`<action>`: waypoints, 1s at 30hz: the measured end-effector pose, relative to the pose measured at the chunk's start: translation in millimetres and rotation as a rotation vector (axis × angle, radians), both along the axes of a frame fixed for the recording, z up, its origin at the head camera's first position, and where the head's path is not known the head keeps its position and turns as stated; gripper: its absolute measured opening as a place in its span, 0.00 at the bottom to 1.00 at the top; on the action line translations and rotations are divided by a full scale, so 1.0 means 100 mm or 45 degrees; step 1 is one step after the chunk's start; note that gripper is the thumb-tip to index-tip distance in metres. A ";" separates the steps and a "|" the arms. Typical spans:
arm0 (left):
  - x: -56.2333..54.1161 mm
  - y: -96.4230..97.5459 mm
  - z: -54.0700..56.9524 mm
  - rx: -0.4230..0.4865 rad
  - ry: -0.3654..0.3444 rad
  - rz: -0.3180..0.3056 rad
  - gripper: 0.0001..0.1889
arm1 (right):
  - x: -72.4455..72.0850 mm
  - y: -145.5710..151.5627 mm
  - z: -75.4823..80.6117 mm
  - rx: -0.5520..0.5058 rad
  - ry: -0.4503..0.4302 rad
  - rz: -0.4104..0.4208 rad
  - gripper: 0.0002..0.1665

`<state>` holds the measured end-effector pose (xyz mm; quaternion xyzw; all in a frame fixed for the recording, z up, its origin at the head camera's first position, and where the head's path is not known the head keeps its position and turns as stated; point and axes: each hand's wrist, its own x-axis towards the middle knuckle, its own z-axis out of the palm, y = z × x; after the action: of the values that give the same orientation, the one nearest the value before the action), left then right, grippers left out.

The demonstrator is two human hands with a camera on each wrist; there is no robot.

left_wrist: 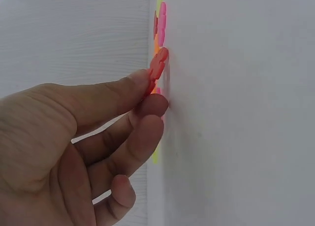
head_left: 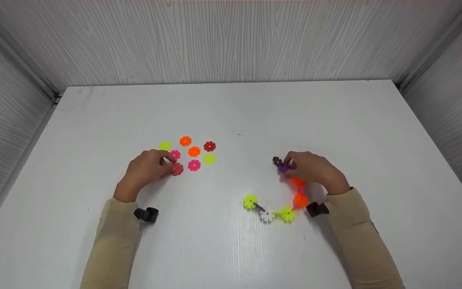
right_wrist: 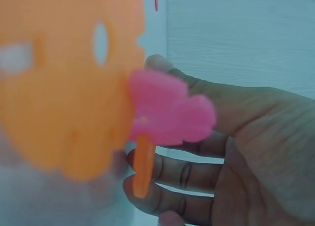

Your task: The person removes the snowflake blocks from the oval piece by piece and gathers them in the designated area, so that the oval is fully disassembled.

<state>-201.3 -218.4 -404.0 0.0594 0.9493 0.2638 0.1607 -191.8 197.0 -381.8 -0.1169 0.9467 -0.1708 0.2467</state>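
My left hand (head_left: 147, 168) pinches a red notched flower disc (left_wrist: 157, 63) between thumb and forefinger, its edge close to the table. In the head view that disc is at the near left of a group of loose discs. My right hand (head_left: 310, 166) grips a purple disc (head_left: 283, 167) near one end of a chain of linked discs. A dark brown disc (head_left: 277, 161) is at that end, beyond the fingertips. From the hand the chain curves toward me through orange discs (head_left: 301, 200), pink ones, a yellow disc (head_left: 288, 214) and a white disc (head_left: 267, 216) to another yellow disc (head_left: 250, 201).
Loose discs lie flat beside my left hand: orange discs (head_left: 194, 151), pink discs (head_left: 194, 165), yellow discs (head_left: 209, 159) and a dark red disc (head_left: 209, 146). The white table (head_left: 231, 108) meets a wood-grain back panel (head_left: 231, 40), with panels at both sides.
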 end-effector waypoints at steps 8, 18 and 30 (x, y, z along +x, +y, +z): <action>-0.02 0.04 0.02 -0.003 -0.006 -0.012 0.14 | 0.00 0.04 -0.01 0.031 0.010 -0.016 0.24; -0.04 0.28 0.21 0.091 0.072 -0.037 0.16 | -0.01 0.03 0.00 0.011 0.016 -0.007 0.23; -0.12 0.81 0.19 0.378 0.167 -0.151 0.15 | -0.02 0.01 -0.02 -0.081 0.066 0.036 0.23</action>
<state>-213.2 -137.2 -385.3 0.1555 0.9031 0.3869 0.1031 -194.2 197.7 -383.3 -0.1424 0.9452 -0.1941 0.2204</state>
